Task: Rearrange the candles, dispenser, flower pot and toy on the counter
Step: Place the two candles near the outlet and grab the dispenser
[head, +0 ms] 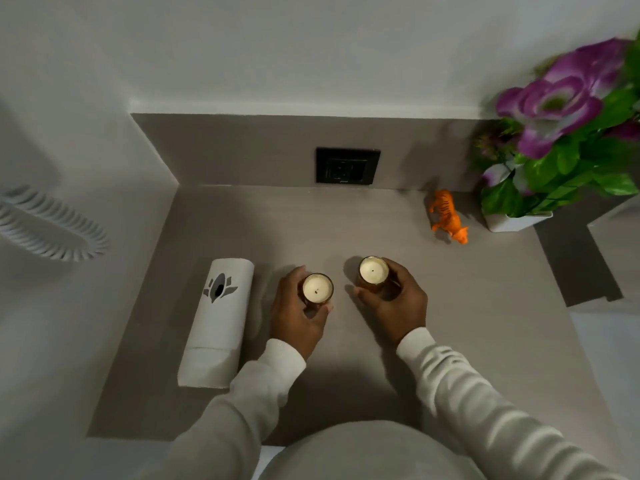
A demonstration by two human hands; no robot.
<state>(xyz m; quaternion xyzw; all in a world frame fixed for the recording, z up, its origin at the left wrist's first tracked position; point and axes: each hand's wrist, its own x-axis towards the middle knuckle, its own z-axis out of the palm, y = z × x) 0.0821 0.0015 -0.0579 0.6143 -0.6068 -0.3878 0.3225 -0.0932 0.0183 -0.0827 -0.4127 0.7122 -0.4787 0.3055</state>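
Starting at the far left, a coiled white cord (52,230) hangs against the wall, clear of the work area. Next comes the white air-freshener dispenser (218,320), lying flat on the grey counter (485,341) with its long axis running front to back, nozzle face up and its top end pointing toward the back wall. Just to its right, the left hand (294,317) is curled around the left candle (317,288), a small amber glass jar with pale wax, fingers wrapped on the far side and thumb on the near side. A short gap separates it from the right candle (374,271), held the same way by the right hand (394,303); this jar sits slightly farther back. Whether either jar is lifted or resting on the counter cannot be told. A black wall socket (347,166) sits in the upstand behind them. Farther right, near the back edge, the orange toy tiger (448,220) stands well apart from both hands, with the white flower pot (516,221) of purple artificial flowers just beside it in the corner. Judging by position, the dispenser falls to the left hand and the toy and pot to the right; both hands must release their candles first.
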